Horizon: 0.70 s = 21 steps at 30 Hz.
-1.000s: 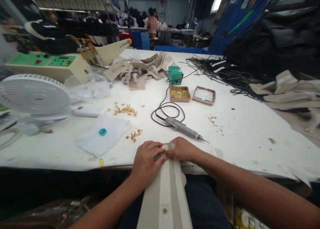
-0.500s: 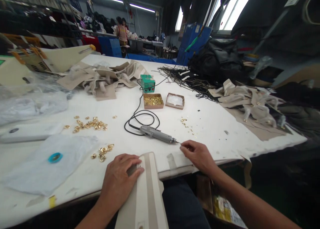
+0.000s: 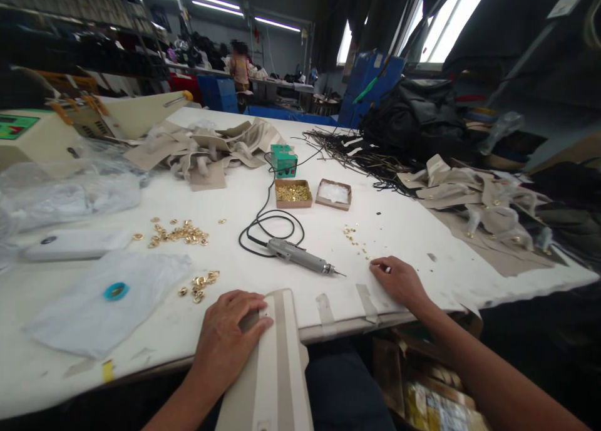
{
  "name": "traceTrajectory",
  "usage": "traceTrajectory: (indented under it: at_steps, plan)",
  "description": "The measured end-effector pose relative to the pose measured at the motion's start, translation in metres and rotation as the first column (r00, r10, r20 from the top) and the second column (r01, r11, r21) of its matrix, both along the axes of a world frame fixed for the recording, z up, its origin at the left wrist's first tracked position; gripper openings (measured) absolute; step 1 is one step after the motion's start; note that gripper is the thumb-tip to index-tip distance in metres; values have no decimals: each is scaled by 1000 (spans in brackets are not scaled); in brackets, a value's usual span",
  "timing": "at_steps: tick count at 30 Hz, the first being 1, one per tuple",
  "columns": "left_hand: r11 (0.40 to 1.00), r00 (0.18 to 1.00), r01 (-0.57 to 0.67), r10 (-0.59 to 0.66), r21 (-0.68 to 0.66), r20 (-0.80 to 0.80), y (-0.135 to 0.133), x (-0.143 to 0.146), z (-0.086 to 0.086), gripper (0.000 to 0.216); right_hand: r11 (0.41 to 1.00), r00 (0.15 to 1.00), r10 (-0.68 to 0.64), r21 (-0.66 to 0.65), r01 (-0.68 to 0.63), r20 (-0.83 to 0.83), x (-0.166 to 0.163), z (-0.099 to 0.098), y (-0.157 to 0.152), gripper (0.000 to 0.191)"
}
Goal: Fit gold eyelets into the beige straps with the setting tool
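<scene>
My left hand [image 3: 230,340] grips the far end of a long beige and cream panel [image 3: 284,362], which lies over the table's front edge. Thumb and fingers press on it around a small hole. My right hand [image 3: 397,280] rests low over the table with its fingers curled together. Whatever its fingertips may hold is too small to make out. Just beyond them lie tiny gold pieces [image 3: 350,232]. A grey electric screwdriver [image 3: 300,255] lies left of that hand, its bit pointing right, with nobody touching it.
Gold metal fittings [image 3: 183,233] lie on the left, with a smaller heap [image 3: 200,285] nearer. Behind the screwdriver stand a box of gold parts [image 3: 293,194], a box with white contents [image 3: 333,193] and a green power unit [image 3: 283,161]. Beige pieces [image 3: 488,196] are piled right.
My right hand has moved right, away from the screwdriver's tip toward the tiny gold pieces. My left hand stays on the panel. The view has shifted slightly.
</scene>
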<state>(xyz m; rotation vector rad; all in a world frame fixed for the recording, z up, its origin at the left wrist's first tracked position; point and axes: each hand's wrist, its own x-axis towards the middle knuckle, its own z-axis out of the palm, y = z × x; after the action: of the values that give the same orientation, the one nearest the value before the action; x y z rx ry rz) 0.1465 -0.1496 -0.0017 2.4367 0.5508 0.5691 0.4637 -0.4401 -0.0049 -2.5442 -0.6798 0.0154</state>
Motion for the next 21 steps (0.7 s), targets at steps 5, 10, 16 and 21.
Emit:
traceTrajectory:
  at_steps: [5,10,16,21]
  plan:
    - [999,1000,-11,11,-30,-10,-5,-3,6,16,995,995,85,-46,-87,-44,2,10,-6,28]
    - [999,1000,-21,20,-24,-16,-7,-3,9,18,968,987,156,-195,-158,-27,9,10,-9,31]
    - [999,1000,-25,25,-38,-9,-10,-3,11,19,878,979,168,-470,-94,118,3,10,-1,37]
    - [999,1000,-22,22,-42,-1,-11,-5,9,20,827,969,179,-560,-54,170,-2,12,4,37]
